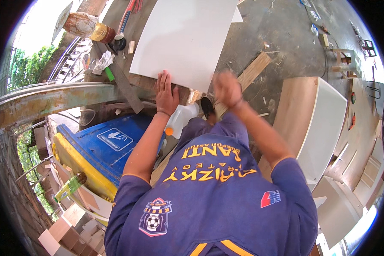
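A large white panel (181, 40) lies in front of me, its near edge toward my body. My left hand (167, 97) rests on that near edge with fingers stretched out and flat, holding nothing. At the panel's near right corner is my right hand (228, 89), smeared by motion. Its fingers look curled in against the edge, and whatever they may hold is hidden. Below the panel, a wooden edge (194, 95) shows between my hands.
A blue bin lid (111, 143) and a whitish jug with an orange cap (184, 119) are at my left. A rusty metal beam (51, 102) runs behind the bin. At right stand a wood-and-white cabinet (301, 115) and a plank (254, 70) on the floor.
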Available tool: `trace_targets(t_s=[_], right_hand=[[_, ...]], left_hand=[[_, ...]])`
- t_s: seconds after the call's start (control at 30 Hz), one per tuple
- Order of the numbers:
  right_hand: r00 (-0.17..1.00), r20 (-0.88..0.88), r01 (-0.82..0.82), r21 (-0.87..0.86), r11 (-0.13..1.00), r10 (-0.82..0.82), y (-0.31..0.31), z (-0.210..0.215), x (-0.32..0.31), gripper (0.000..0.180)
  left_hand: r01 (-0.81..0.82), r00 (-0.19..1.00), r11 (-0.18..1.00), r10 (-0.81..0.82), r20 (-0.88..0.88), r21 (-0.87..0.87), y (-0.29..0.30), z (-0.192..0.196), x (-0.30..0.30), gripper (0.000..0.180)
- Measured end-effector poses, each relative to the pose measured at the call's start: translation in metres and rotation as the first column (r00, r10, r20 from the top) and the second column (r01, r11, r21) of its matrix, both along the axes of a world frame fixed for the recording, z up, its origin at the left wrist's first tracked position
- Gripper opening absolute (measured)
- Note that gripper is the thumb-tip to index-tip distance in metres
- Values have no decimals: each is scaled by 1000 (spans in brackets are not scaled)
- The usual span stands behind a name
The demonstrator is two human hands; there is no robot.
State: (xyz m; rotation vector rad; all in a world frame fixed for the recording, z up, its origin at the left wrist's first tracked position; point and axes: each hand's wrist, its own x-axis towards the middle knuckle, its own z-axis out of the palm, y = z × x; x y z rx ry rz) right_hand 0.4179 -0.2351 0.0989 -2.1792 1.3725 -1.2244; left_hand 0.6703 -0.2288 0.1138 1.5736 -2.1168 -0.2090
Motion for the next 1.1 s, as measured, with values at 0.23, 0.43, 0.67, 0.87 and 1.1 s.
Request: trace_targets(t_s=[0.23,0.43,0.67,0.87,1.1], right_hand=[[990,-100,-96,33,995,99,-32,-5,-10,31],[887,-243,-307,327,894,393,59,19,18,31],[932,-362,70,209,975,10,-31,23,-13,33],[865,-270,-310,377,873,424,61,35,21,27],[963,104,150,563,813,-250,2,51,-71,25]], left_hand=[[13,1000,999,-14,27,45,2,-6,2,57],[70,994,995,-63,-92,75,2,-3,10,54],[103,978,982,-71,-194,158,-2,2,18,47],[48,984,957,5,-180,285,-7,16,17,41],[150,924,922,-260,281,358,14,44,-92,60]])
